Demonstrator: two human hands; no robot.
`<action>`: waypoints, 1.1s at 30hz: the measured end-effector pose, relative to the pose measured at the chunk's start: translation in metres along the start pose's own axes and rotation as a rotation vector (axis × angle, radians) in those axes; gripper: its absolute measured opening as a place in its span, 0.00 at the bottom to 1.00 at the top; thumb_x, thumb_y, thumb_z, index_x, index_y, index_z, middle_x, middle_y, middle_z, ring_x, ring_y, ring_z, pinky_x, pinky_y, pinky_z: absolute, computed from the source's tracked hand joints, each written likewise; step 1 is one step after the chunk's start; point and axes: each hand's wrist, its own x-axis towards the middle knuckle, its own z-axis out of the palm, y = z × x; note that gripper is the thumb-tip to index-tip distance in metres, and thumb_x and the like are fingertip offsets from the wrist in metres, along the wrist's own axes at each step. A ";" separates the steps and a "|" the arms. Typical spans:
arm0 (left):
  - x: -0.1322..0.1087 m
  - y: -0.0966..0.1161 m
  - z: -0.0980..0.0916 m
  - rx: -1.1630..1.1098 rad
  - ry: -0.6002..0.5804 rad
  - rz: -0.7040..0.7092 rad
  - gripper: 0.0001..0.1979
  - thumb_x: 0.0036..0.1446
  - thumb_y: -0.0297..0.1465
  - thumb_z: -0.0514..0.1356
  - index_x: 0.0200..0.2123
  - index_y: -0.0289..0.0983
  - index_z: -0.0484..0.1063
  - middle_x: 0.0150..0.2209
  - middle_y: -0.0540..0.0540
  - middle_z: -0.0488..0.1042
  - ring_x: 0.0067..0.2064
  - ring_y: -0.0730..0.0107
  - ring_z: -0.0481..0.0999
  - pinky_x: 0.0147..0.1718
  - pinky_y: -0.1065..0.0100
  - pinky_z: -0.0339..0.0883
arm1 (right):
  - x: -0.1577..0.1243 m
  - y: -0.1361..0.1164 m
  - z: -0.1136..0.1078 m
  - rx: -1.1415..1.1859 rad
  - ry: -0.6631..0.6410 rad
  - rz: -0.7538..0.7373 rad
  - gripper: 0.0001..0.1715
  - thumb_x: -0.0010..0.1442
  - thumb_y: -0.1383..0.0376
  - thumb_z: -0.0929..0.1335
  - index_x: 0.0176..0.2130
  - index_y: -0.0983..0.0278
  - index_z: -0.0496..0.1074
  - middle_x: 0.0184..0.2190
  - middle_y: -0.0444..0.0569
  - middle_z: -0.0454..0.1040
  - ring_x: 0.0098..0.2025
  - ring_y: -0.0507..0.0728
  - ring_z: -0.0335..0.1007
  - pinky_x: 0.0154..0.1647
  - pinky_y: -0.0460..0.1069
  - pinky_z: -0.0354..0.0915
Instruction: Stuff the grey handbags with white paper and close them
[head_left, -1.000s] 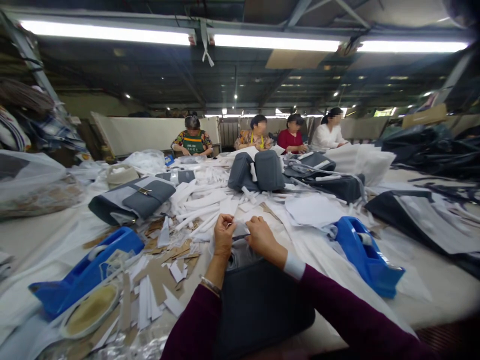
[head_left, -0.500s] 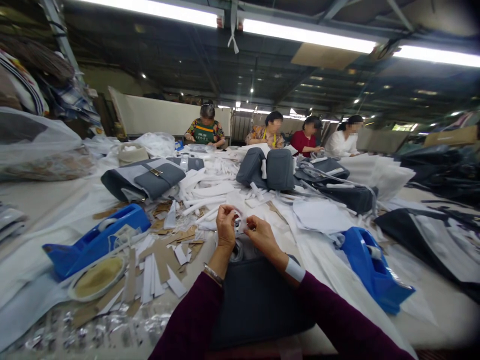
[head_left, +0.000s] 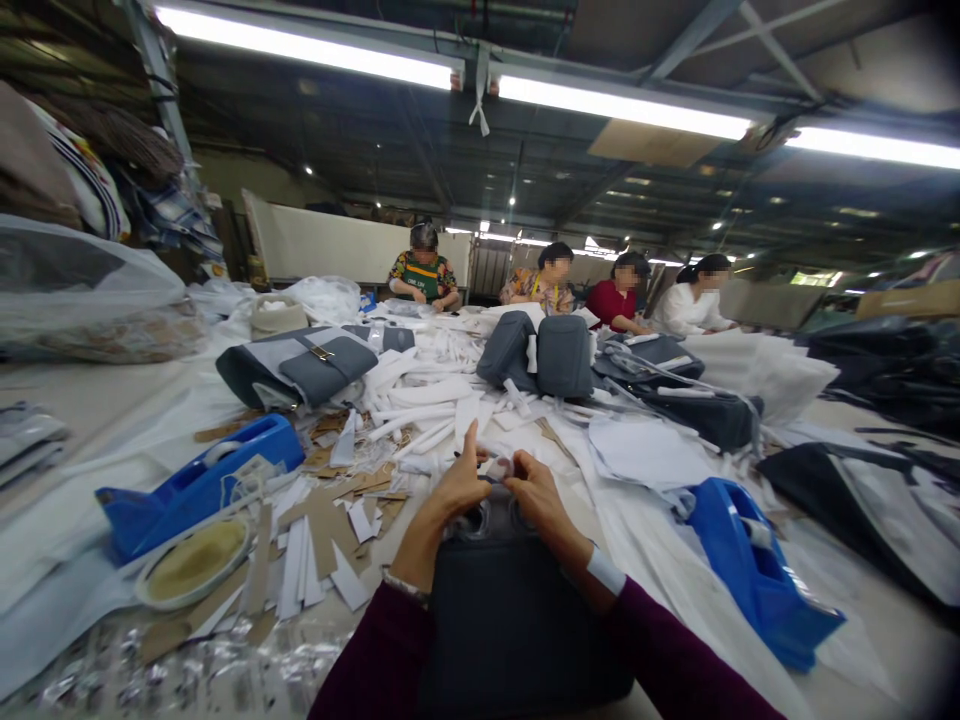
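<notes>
A dark grey-blue bag (head_left: 525, 620) lies in front of me, with clear plastic-wrapped parts (head_left: 491, 520) at its far end. Over that end my left hand (head_left: 459, 485) is partly closed, its index finger pointing up and its other fingers curled inward. What those fingers hold is hidden. Close beside it, my right hand (head_left: 536, 492) pinches a small piece of clear plastic film (head_left: 499, 466) between thumb and fingers. The film stretches across the gap between both hands.
Blue tape dispensers stand left (head_left: 202, 480) and right (head_left: 761, 570). Cardboard and paper strips (head_left: 322, 530) lie near a shallow oval dish (head_left: 195, 562). Behind are white stuffing rolls (head_left: 427, 395), grey bags (head_left: 564, 355) and a buckled bag (head_left: 300, 365). Several people sit across the table.
My hands have come slightly lower in view. The left hand has turned and its index finger has straightened upward; the right still pinches the film. The whole view has shifted a little.
</notes>
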 end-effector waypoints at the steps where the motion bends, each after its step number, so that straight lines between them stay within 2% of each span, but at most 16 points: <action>1: 0.000 -0.003 -0.003 -0.003 -0.077 -0.018 0.47 0.35 0.16 0.56 0.62 0.39 0.50 0.45 0.44 0.73 0.47 0.61 0.73 0.46 0.63 0.65 | 0.000 0.001 0.000 0.014 -0.011 -0.014 0.02 0.44 0.68 0.62 0.23 0.62 0.60 0.20 0.37 0.57 0.25 0.50 0.53 0.27 0.46 0.49; 2: 0.000 -0.005 -0.006 0.003 -0.123 -0.034 0.45 0.35 0.16 0.57 0.60 0.38 0.54 0.46 0.43 0.73 0.48 0.60 0.73 0.47 0.63 0.65 | 0.000 0.001 0.001 0.020 -0.022 -0.031 0.01 0.44 0.68 0.62 0.23 0.63 0.60 0.20 0.38 0.58 0.25 0.50 0.54 0.27 0.46 0.49; 4: 0.001 -0.011 -0.009 0.016 -0.132 -0.060 0.40 0.36 0.17 0.57 0.58 0.37 0.59 0.43 0.43 0.74 0.46 0.60 0.73 0.47 0.63 0.65 | 0.000 0.003 0.002 0.015 -0.046 -0.054 0.03 0.46 0.66 0.63 0.23 0.63 0.62 0.20 0.38 0.59 0.26 0.50 0.54 0.28 0.46 0.51; 7: 0.004 -0.018 -0.008 0.001 -0.065 -0.084 0.43 0.39 0.19 0.60 0.61 0.38 0.54 0.38 0.46 0.75 0.42 0.62 0.75 0.42 0.64 0.67 | -0.001 0.004 0.004 0.006 -0.059 -0.047 0.08 0.48 0.62 0.65 0.22 0.64 0.64 0.20 0.39 0.60 0.26 0.50 0.56 0.29 0.46 0.52; 10: 0.006 -0.020 -0.002 0.021 -0.008 -0.096 0.48 0.40 0.19 0.60 0.65 0.39 0.46 0.33 0.48 0.75 0.39 0.62 0.75 0.39 0.65 0.67 | -0.003 0.002 0.003 0.058 -0.038 -0.071 0.07 0.49 0.63 0.65 0.24 0.64 0.65 0.22 0.40 0.63 0.28 0.51 0.58 0.30 0.46 0.55; 15: 0.005 -0.017 0.003 0.168 0.076 -0.071 0.46 0.39 0.24 0.64 0.63 0.37 0.52 0.35 0.45 0.76 0.39 0.57 0.74 0.40 0.62 0.65 | -0.014 -0.004 0.003 0.077 -0.049 -0.183 0.04 0.49 0.66 0.64 0.30 0.63 0.65 0.27 0.43 0.68 0.32 0.54 0.64 0.37 0.49 0.61; 20: 0.003 -0.022 0.002 0.083 0.038 -0.045 0.47 0.41 0.22 0.61 0.65 0.39 0.46 0.32 0.50 0.76 0.34 0.64 0.75 0.37 0.67 0.66 | -0.021 -0.005 0.008 -0.099 0.093 -0.238 0.25 0.47 0.71 0.61 0.48 0.63 0.62 0.30 0.43 0.64 0.33 0.55 0.63 0.38 0.51 0.60; 24: 0.003 -0.029 0.003 0.046 0.029 -0.036 0.48 0.41 0.19 0.59 0.66 0.40 0.43 0.32 0.50 0.77 0.36 0.67 0.75 0.38 0.68 0.66 | -0.014 -0.003 0.009 -0.114 0.143 -0.156 0.23 0.53 0.67 0.61 0.50 0.65 0.61 0.31 0.45 0.64 0.33 0.56 0.62 0.39 0.52 0.60; 28: 0.004 -0.032 0.003 0.015 0.024 -0.032 0.51 0.40 0.18 0.59 0.66 0.39 0.40 0.30 0.51 0.78 0.32 0.69 0.75 0.35 0.70 0.66 | -0.004 0.001 0.004 0.016 0.165 0.013 0.17 0.58 0.60 0.60 0.45 0.65 0.64 0.32 0.46 0.67 0.32 0.55 0.63 0.36 0.51 0.60; 30: 0.004 -0.031 0.002 0.023 0.018 -0.023 0.48 0.40 0.18 0.59 0.65 0.39 0.47 0.30 0.51 0.78 0.32 0.69 0.75 0.34 0.70 0.66 | -0.004 -0.001 0.000 0.088 0.139 0.030 0.14 0.59 0.59 0.61 0.41 0.65 0.67 0.31 0.46 0.68 0.31 0.55 0.63 0.35 0.50 0.61; 33: 0.004 -0.029 -0.001 0.116 -0.019 0.045 0.34 0.40 0.19 0.57 0.55 0.38 0.68 0.30 0.50 0.78 0.32 0.68 0.74 0.35 0.70 0.67 | -0.014 -0.010 -0.004 0.146 0.120 -0.046 0.13 0.59 0.59 0.62 0.39 0.64 0.68 0.33 0.47 0.71 0.35 0.55 0.66 0.38 0.50 0.62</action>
